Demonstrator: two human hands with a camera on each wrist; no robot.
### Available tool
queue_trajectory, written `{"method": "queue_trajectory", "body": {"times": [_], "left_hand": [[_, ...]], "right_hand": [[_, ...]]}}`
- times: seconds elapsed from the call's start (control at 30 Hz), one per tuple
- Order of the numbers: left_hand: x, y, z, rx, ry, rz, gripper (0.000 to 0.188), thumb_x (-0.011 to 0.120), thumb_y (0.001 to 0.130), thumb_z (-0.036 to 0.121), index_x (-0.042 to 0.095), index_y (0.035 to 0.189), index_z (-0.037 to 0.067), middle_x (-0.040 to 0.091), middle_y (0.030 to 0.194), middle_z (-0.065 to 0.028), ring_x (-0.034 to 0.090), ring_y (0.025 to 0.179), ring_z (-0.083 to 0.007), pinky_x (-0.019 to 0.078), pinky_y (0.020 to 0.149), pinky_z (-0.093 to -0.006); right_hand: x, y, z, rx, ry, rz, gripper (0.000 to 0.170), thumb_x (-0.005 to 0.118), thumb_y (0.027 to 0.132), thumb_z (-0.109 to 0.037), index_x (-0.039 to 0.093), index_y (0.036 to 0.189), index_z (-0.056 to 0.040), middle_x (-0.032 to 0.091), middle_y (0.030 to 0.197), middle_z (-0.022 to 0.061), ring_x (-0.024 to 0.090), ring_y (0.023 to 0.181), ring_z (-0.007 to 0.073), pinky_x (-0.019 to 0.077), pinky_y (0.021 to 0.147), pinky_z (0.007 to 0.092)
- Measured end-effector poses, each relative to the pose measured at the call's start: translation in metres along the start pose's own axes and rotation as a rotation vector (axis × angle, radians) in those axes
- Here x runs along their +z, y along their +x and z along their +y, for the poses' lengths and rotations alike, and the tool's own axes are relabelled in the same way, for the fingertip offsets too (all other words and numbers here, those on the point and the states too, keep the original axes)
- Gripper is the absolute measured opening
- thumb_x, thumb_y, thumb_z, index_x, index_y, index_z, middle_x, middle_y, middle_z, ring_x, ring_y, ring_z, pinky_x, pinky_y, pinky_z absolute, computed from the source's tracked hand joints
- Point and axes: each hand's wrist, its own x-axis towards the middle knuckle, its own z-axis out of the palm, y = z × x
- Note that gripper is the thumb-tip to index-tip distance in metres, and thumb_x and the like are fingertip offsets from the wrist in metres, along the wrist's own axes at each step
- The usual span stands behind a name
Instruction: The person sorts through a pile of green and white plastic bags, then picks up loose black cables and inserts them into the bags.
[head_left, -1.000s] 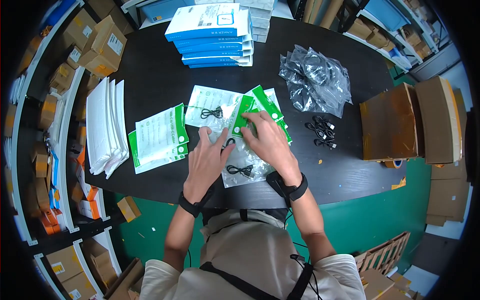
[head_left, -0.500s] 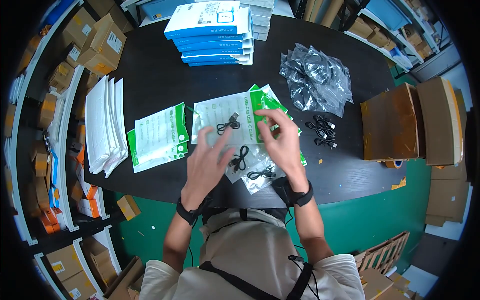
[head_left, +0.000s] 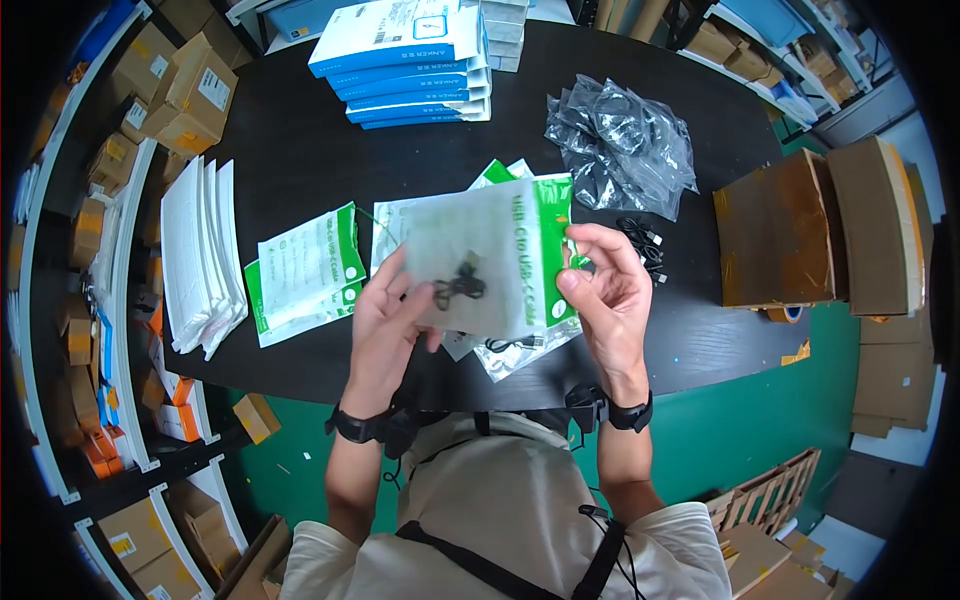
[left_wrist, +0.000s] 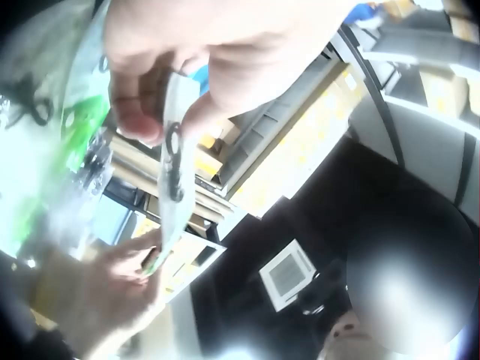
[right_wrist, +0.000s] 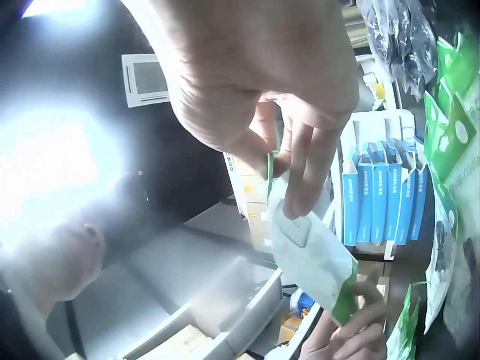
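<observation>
In the head view I hold up a translucent bag [head_left: 475, 230] with a green header that reads "USB-C to USB-C Cable". A coiled black cable [head_left: 462, 286] shows through it, blurred. My left hand [head_left: 383, 325] pinches its left edge, thumb in front. At the green header end, my right hand [head_left: 615, 300] grips it between thumb and fingers. The left wrist view has the bag [left_wrist: 174, 172] nearly edge-on, between the left thumb and fingers. More cable bags [head_left: 505, 172] lie on the table under the held one, partly hidden by it.
Several green-and-white bags [head_left: 305, 265] lie to the left, beside white padded mailers [head_left: 200, 255]. Blue-and-white boxes [head_left: 400, 65] are stacked at the back. Grey plastic bags [head_left: 620, 145] and loose black cables [head_left: 648, 245] lie right, near a large carton [head_left: 775, 235].
Both hands have taken hold of the top cable bag and lifted it off the pile toward me. A second ago they were spread over the bags on the table. The head view has shifted slightly.
</observation>
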Motion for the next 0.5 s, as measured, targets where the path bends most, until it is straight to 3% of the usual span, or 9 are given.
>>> {"method": "queue_trajectory", "body": {"times": [0.07, 0.2, 0.33, 0.5], "left_hand": [[-0.005, 0.000, 0.005, -0.042, -0.193, -0.042, 0.045, 0.063, 0.097, 0.008, 0.048, 0.138, -0.001, 0.070, 0.105, -0.0110, 0.066, 0.068, -0.0126, 0.0485, 0.048, -0.0245], [-0.004, -0.003, 0.007, 0.016, -0.022, 0.025, 0.027, 0.063, 0.097, 0.009, 0.059, 0.123, -0.001, 0.072, 0.095, -0.0077, 0.065, 0.066, -0.0107, 0.0463, 0.046, -0.0236], [-0.004, -0.003, 0.009, 0.030, -0.014, 0.039, 0.019, 0.063, 0.097, 0.009, 0.064, 0.113, -0.001, 0.072, 0.094, -0.0080, 0.065, 0.067, -0.0103, 0.0464, 0.046, -0.0233], [-0.006, -0.004, 0.007, 0.023, -0.020, 0.024, 0.018, 0.063, 0.097, 0.009, 0.065, 0.112, -0.001, 0.073, 0.094, -0.0082, 0.066, 0.067, -0.0102, 0.0465, 0.047, -0.0232]], "right_hand": [[-0.004, -0.002, -0.003, 0.015, -0.046, 0.022, 0.043, 0.065, 0.088, 0.009, 0.053, 0.130, 0.0079, 0.064, 0.113, 0.0112, 0.066, 0.099, 0.0138, 0.0524, 0.088, 0.0249], [-0.005, -0.006, -0.006, 0.076, -0.038, 0.014, 0.046, 0.067, 0.088, 0.008, 0.053, 0.132, 0.0080, 0.066, 0.106, 0.0095, 0.066, 0.093, 0.0126, 0.0521, 0.084, 0.0244], [-0.014, -0.007, -0.002, 0.071, -0.005, -0.032, 0.044, 0.068, 0.088, 0.004, 0.055, 0.130, 0.0075, 0.067, 0.096, 0.0080, 0.064, 0.085, 0.0109, 0.0501, 0.077, 0.0227], [-0.013, -0.007, -0.003, 0.099, 0.031, 0.007, 0.042, 0.069, 0.090, 0.001, 0.056, 0.129, 0.0067, 0.067, 0.086, 0.0061, 0.063, 0.079, 0.0093, 0.0464, 0.071, 0.0212]]}}
